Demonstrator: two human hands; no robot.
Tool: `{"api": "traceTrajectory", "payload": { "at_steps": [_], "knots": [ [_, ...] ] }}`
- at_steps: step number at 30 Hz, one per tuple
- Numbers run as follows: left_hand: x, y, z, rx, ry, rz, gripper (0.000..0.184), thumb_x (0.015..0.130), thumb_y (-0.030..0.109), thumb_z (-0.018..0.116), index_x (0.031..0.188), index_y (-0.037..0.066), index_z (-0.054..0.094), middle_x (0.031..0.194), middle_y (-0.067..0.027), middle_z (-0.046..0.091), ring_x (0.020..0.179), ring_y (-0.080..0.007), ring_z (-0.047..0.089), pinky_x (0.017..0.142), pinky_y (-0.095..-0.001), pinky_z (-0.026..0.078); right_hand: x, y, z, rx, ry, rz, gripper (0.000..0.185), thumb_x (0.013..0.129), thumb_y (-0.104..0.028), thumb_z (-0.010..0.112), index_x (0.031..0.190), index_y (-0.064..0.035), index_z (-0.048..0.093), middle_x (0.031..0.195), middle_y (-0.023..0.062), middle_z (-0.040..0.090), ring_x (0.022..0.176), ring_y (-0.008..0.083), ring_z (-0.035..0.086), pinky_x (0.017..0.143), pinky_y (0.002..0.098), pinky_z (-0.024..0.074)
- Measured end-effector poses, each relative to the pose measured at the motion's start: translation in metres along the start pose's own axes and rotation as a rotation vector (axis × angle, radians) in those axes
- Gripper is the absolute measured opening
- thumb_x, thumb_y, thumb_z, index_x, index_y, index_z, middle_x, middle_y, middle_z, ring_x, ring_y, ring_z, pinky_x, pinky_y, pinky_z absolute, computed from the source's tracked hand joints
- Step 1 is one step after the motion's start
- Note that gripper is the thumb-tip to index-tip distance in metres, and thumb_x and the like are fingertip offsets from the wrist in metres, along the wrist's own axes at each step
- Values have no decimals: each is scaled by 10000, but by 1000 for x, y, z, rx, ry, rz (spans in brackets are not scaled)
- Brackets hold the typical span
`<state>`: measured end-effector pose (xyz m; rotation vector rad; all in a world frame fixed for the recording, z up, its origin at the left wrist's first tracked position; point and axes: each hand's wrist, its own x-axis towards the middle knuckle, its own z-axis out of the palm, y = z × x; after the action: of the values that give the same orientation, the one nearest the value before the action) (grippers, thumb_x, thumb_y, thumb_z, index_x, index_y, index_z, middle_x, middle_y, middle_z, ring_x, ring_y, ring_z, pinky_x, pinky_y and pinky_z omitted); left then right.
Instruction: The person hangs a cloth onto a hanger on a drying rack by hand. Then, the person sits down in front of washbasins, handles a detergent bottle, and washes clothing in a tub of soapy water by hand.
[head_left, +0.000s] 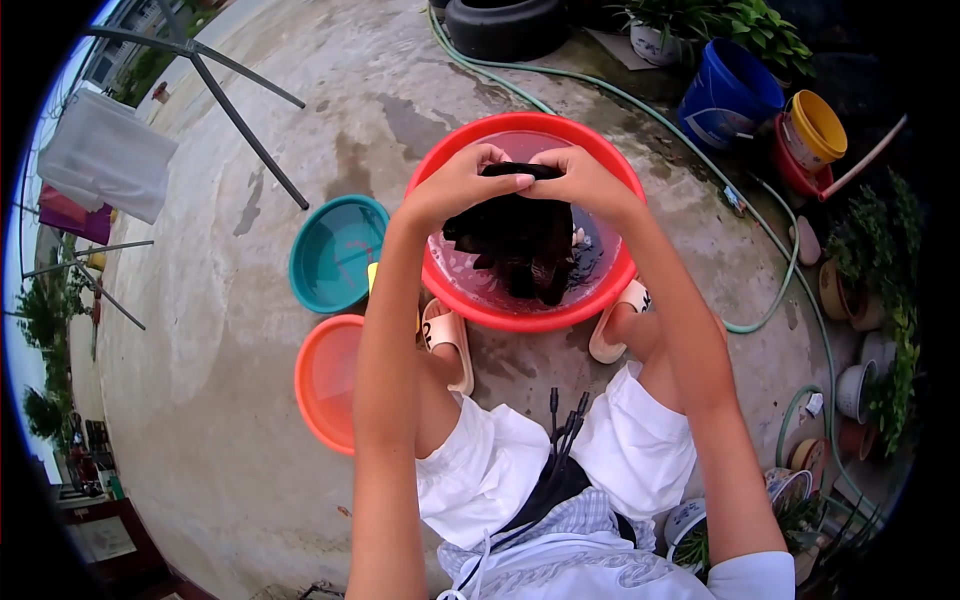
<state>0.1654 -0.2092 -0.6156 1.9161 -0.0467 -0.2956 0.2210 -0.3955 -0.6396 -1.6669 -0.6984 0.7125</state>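
A bunched black cloth (515, 235), wet-looking, hangs from both my hands over a large red basin (535, 320). My left hand (465, 185) is closed on the cloth's upper left edge. Closed on its upper right edge, my right hand (575, 180) nearly meets the left one, thumbs close together. Soapy water (600, 265) fills the basin beneath, with foam along its surface. The cloth's lower folds hang down close to the water; whether they touch it I cannot tell. Which kind of garment it is does not show.
A teal basin (335, 255) and an orange basin (325, 385) stand left of the red one. A green hose (640, 105) curves along the right. Blue (725, 95) and yellow (815, 125) buckets and potted plants line that side. A metal drying rack (235, 105) stands at upper left.
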Motion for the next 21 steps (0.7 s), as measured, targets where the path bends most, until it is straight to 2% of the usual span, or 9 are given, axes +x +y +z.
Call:
{"api": "traceTrajectory", "payload": {
  "at_steps": [3, 6, 10, 11, 14, 15, 18, 19, 21],
  "knots": [
    [-4, -4, -3, -54, -190, -3, 475, 703, 320, 698, 1009, -21, 572, 921, -62, 588, 839, -118, 533, 741, -256, 427, -1, -2, 0, 206, 29, -53, 244, 726, -132, 625, 939, -15, 601, 846, 16, 594, 785, 84, 539, 736, 219, 413],
    [-6, -5, -9, 229, -277, -162, 505, 695, 303, 705, 1067, -7, 563, 998, -86, 594, 899, -149, 547, 797, -279, 422, -2, -8, 1, 491, 97, -78, 291, 711, -110, 623, 975, 8, 591, 893, 48, 611, 814, 121, 575, 763, 227, 433],
    [-3, -31, 3, 104, -215, -41, 530, 686, 277, 713, 1106, 6, 539, 1012, -109, 595, 908, -165, 553, 821, -288, 419, -3, -9, -3, 626, 144, -141, 290, 740, -124, 626, 1002, -8, 579, 930, 44, 602, 848, 109, 569, 769, 231, 437],
    [0, -38, 2, 154, -233, -32, 460, 698, 218, 699, 1067, -4, 537, 970, -88, 595, 886, -157, 551, 791, -278, 429, -3, -10, -4, 635, 146, -147, 286, 746, -125, 626, 1002, -9, 576, 935, 43, 600, 852, 108, 568, 769, 232, 438],
    [10, -60, -12, 33, -127, -33, 337, 711, 151, 671, 990, 7, 548, 898, -54, 580, 831, -134, 540, 733, -260, 435, -2, -10, -8, 623, 236, -176, 300, 753, -133, 628, 1020, -12, 564, 925, 38, 596, 841, 107, 568, 764, 227, 436],
    [8, -56, -13, -90, -55, -39, 273, 706, 88, 657, 946, 19, 547, 851, -33, 552, 779, -109, 518, 677, -248, 430, -3, -10, -10, 612, 284, -196, 299, 746, -125, 634, 1014, -15, 562, 914, 36, 595, 834, 109, 568, 761, 227, 436],
    [7, -53, -22, -28, 134, 102, 321, 733, 25, 614, 1043, 22, 530, 889, -29, 573, 819, -97, 532, 750, -239, 437, -3, -9, -18, 579, 414, -238, 296, 723, -96, 650, 994, -26, 553, 878, 30, 588, 815, 114, 565, 751, 230, 436],
    [4, -47, -23, -79, 202, 21, 309, 736, -10, 592, 1035, 19, 521, 904, -44, 581, 825, -100, 548, 753, -234, 445, -4, -8, -22, 568, 452, -238, 295, 715, -83, 655, 985, -30, 550, 865, 29, 585, 810, 115, 563, 748, 233, 436],
    [6, -49, -23, -230, 290, 117, 306, 742, -19, 580, 1040, 7, 516, 917, -57, 590, 838, -111, 562, 761, -229, 446, -7, -10, -26, 615, 480, -229, 290, 681, -32, 670, 940, -39, 540, 850, 26, 572, 800, 118, 553, 738, 251, 438]
  ]
}}
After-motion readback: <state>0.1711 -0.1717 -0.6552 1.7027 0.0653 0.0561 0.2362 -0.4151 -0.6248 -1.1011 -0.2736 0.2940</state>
